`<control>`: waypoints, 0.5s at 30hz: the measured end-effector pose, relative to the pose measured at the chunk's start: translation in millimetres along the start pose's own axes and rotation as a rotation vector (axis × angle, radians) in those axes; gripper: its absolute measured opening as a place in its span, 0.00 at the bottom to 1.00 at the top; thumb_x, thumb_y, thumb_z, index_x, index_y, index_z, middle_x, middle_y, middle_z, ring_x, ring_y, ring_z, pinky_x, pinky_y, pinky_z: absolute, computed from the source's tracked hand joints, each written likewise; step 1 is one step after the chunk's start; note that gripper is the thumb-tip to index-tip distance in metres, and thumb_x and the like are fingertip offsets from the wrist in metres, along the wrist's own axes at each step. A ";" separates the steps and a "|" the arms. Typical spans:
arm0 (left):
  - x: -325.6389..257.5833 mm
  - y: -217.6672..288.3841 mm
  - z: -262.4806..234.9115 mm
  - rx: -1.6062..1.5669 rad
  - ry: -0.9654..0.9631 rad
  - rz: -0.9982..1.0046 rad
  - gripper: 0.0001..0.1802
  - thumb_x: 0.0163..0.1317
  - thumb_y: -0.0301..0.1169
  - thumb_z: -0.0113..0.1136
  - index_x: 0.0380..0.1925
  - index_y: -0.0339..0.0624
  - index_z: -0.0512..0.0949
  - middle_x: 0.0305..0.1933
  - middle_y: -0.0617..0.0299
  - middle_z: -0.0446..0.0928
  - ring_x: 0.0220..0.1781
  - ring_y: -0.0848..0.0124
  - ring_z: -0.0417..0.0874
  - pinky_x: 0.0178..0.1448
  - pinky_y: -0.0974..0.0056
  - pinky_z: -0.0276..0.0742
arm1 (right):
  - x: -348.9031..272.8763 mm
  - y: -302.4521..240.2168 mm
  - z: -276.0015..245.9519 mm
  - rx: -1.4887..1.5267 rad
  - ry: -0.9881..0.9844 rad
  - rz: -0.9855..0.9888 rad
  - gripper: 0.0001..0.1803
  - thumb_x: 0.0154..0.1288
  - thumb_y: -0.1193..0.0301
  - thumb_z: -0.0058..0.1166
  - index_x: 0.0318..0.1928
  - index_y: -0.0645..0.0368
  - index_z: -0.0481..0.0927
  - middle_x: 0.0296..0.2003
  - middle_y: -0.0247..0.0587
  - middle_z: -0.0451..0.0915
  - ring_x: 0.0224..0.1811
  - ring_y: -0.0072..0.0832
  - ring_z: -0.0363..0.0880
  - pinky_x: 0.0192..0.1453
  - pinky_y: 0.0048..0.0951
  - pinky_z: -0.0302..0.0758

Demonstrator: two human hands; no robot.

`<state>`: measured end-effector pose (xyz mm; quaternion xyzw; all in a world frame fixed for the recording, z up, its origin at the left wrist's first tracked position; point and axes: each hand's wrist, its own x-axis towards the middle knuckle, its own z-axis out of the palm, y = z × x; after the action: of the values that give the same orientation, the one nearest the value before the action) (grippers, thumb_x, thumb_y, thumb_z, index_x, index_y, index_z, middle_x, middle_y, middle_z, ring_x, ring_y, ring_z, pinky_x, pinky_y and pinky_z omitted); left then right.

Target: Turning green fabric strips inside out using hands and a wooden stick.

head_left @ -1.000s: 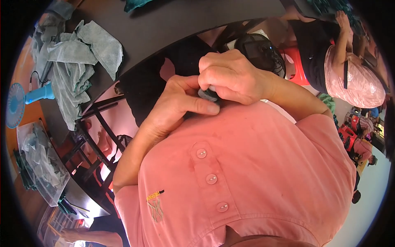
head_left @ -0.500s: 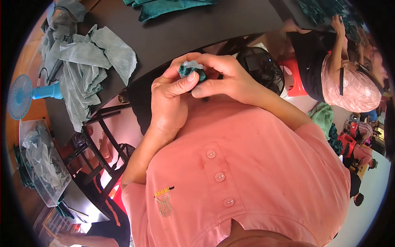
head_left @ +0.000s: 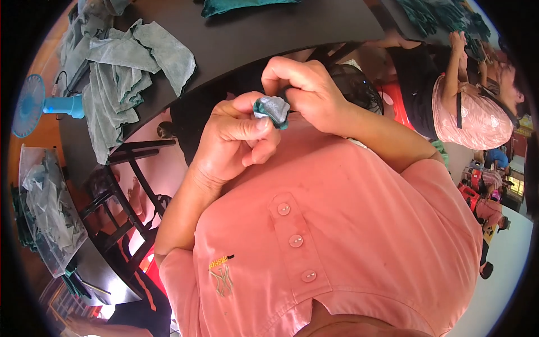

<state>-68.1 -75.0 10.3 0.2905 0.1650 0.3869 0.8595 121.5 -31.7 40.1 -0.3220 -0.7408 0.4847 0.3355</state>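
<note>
Rising off the little cloth bundle (head_left: 274,109), the right hand (head_left: 306,92) is leaving the two-handed cupping of half a second ago, and the bundle is now showing more of its pale grey face, teal peeking out at its rim. And where's it sitting? It's hovering off the near edge of the dark table (head_left: 247,39), between that edge and the pink shirt (head_left: 348,213). The left hand (head_left: 238,126) is doing the gripping, pinching the bundle between thumb and fingers on the same near side of the table. Over on the right, the right hand is curling its fingers inward, fingertips bunching just beside the bundle; whether it's holding anything, I can't tell. On the table's left part, grey-green cloths (head_left: 120,59) are lying in a heap and drooping over its near edge, while teal fabric (head_left: 236,4) is resting toward its far side. A blue fan (head_left: 29,105) is standing out at the table's left, and a co-worker in patterned pink (head_left: 471,118) is bending beyond its right end.
</note>
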 end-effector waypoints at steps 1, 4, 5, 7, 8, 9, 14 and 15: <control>-1.0 1.9 2.1 0.003 -0.004 0.000 0.13 0.63 0.34 0.63 0.36 0.35 0.76 0.17 0.55 0.71 0.14 0.71 0.66 0.16 0.69 0.54 | 0.4 0.2 -0.2 -0.003 0.003 -0.003 0.11 0.44 0.86 0.39 0.31 0.65 0.71 0.21 0.36 0.74 0.22 0.20 0.67 0.26 0.24 0.64; -8.0 1.0 8.7 0.089 0.073 -0.064 0.14 0.66 0.37 0.59 0.37 0.35 0.74 0.16 0.49 0.75 0.10 0.70 0.67 0.15 0.70 0.58 | -1.3 5.0 -3.7 -0.050 -0.041 0.157 0.09 0.43 0.86 0.41 0.29 0.65 0.70 0.20 0.35 0.73 0.21 0.17 0.64 0.25 0.24 0.62; -10.7 -2.7 11.4 0.088 0.136 -0.111 0.15 0.67 0.38 0.58 0.38 0.35 0.73 0.18 0.47 0.77 0.10 0.68 0.70 0.15 0.70 0.60 | -5.8 4.3 -5.0 -0.049 -0.041 0.156 0.09 0.43 0.86 0.41 0.29 0.65 0.70 0.20 0.35 0.73 0.21 0.17 0.64 0.25 0.24 0.62; -13.5 -8.5 12.3 0.089 0.201 -0.159 0.15 0.67 0.39 0.57 0.38 0.35 0.72 0.20 0.44 0.79 0.11 0.67 0.73 0.15 0.70 0.62 | -13.0 4.1 -6.9 -0.083 -0.117 0.136 0.09 0.43 0.85 0.42 0.29 0.65 0.70 0.20 0.34 0.73 0.21 0.17 0.64 0.25 0.24 0.61; -13.8 -11.8 11.3 0.081 0.194 -0.134 0.16 0.67 0.40 0.57 0.39 0.35 0.72 0.21 0.44 0.79 0.12 0.66 0.75 0.16 0.71 0.63 | -16.2 7.5 -6.3 0.029 -0.124 0.207 0.09 0.43 0.84 0.43 0.29 0.64 0.70 0.21 0.34 0.74 0.22 0.17 0.64 0.27 0.22 0.63; -14.0 -15.4 11.4 0.071 0.186 -0.107 0.16 0.68 0.40 0.57 0.39 0.36 0.72 0.22 0.44 0.80 0.13 0.66 0.78 0.16 0.71 0.64 | -18.6 7.2 -6.2 0.030 -0.125 0.209 0.09 0.43 0.84 0.43 0.29 0.64 0.70 0.21 0.34 0.74 0.22 0.17 0.64 0.27 0.22 0.63; -16.0 -14.7 18.6 0.086 0.206 -0.150 0.17 0.68 0.42 0.56 0.41 0.36 0.72 0.23 0.46 0.81 0.14 0.67 0.78 0.16 0.72 0.64 | -27.5 14.4 -16.7 0.136 -0.214 -0.011 0.15 0.43 0.76 0.55 0.37 0.63 0.77 0.30 0.38 0.77 0.34 0.25 0.75 0.41 0.26 0.72; -15.6 -14.3 19.2 0.093 0.207 -0.159 0.18 0.68 0.42 0.56 0.41 0.36 0.72 0.23 0.46 0.81 0.14 0.67 0.78 0.16 0.73 0.64 | -28.8 12.9 -18.2 0.139 -0.214 -0.009 0.15 0.43 0.76 0.55 0.37 0.63 0.77 0.30 0.38 0.77 0.34 0.25 0.75 0.41 0.26 0.72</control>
<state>-60.3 -101.6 17.2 0.2746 0.2929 0.3376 0.8514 154.5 -41.6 28.3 -0.2410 -0.7384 0.5650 0.2785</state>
